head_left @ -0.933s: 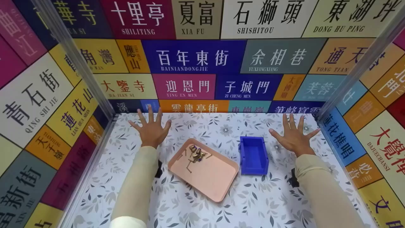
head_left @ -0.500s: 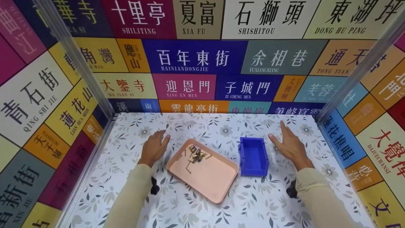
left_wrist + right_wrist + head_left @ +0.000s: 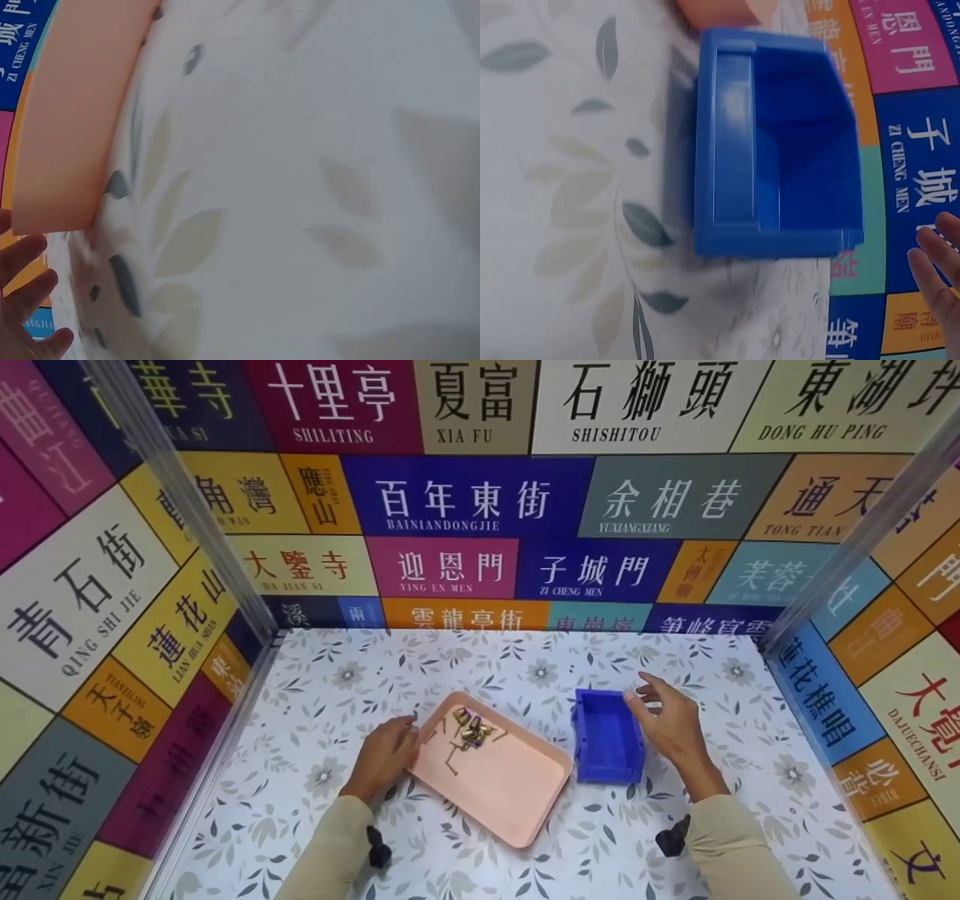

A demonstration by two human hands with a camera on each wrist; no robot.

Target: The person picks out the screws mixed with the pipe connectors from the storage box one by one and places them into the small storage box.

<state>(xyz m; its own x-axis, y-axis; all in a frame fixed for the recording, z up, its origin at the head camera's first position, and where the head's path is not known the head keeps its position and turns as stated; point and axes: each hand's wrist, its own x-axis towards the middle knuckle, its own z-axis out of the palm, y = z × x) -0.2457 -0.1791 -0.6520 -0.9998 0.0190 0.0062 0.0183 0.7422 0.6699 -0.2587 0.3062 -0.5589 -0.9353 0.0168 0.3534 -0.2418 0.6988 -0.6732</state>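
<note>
A pink tray (image 3: 495,791) lies at an angle on the table, with a pile of small brass-coloured metal pieces (image 3: 472,731) at its far left end, some thin like screws or pins. My left hand (image 3: 386,757) is beside the tray's left rim, fingers loosely bent; the left wrist view has its fingers (image 3: 26,289) close to the tray's corner. To the right stands a blue plastic bin (image 3: 609,739) with nothing in it. My right hand (image 3: 671,727) hovers at the bin's right side, fingers relaxed and holding nothing. In the right wrist view its fingertips (image 3: 930,262) are apart from the bin.
The table (image 3: 322,825) has a white cloth with a leaf pattern. Panels with colourful place-name signs (image 3: 457,495) enclose it at the back and both sides. A black wrist strap piece (image 3: 379,847) shows at the left sleeve, another (image 3: 673,838) at the right.
Both hands have come down and inward from spread, raised palms. The left has moved to the tray's left rim, the right to the bin's right side. Tray and bin stay in place.
</note>
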